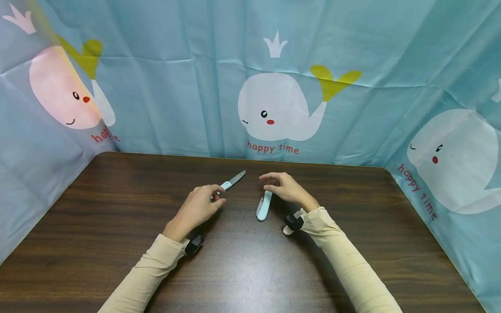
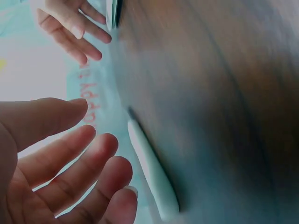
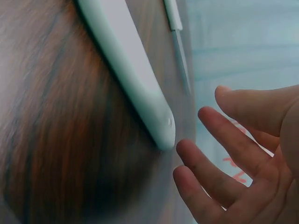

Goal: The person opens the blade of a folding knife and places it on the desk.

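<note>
On the dark table, a folding knife with a pale blue handle lies with its blade out, pointing away to the right. My left hand hovers at its handle, fingers loosely bent; in the left wrist view a gap shows between the fingertips and the handle. A second folding knife, also pale blue, lies folded to the right. Above its far end is my right hand, thumb and fingers spread apart. The right wrist view shows these fingertips beside the rounded end of the folded knife, holding nothing.
The wooden table ends at a back edge against a light blue curtain printed with white whales. Dark wrist cameras are strapped over both beige sleeves, the right one low over the tabletop.
</note>
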`<act>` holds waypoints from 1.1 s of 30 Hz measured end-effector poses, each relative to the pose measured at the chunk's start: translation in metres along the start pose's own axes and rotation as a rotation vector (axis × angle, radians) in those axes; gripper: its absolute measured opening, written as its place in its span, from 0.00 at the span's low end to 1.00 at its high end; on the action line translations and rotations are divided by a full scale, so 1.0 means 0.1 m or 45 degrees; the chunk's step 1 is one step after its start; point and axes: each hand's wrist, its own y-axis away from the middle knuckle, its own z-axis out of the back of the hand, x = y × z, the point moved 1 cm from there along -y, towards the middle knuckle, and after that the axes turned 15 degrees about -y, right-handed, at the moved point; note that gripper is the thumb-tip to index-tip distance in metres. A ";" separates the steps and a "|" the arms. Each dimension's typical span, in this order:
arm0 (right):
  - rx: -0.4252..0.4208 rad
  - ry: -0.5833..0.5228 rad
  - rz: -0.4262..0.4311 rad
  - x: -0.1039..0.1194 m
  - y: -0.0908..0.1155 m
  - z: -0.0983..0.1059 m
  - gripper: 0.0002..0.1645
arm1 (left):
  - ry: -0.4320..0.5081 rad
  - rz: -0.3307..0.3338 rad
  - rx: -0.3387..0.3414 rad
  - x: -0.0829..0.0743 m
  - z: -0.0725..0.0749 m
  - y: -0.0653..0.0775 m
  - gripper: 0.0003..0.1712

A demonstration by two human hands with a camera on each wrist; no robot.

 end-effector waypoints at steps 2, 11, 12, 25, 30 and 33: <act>-0.001 0.020 -0.007 0.00 0.03 0.02 0.22 | 0.006 -0.018 0.005 -0.04 -0.03 0.00 0.16; 0.047 0.076 -0.038 -0.02 0.14 0.05 0.21 | 0.004 -0.060 0.041 -0.21 -0.15 0.02 0.17; 0.050 0.078 -0.041 -0.03 0.15 0.06 0.21 | 0.009 -0.064 0.042 -0.23 -0.16 0.02 0.17; 0.056 0.125 -0.053 -0.10 0.24 0.08 0.23 | -0.022 -0.109 0.075 -0.48 -0.31 -0.03 0.18; 0.017 0.142 -0.086 -0.10 0.26 0.05 0.26 | -0.023 -0.118 0.128 -0.53 -0.36 -0.04 0.19; -0.005 0.160 -0.088 -0.10 0.26 0.03 0.26 | -0.031 -0.121 0.152 -0.54 -0.38 -0.03 0.19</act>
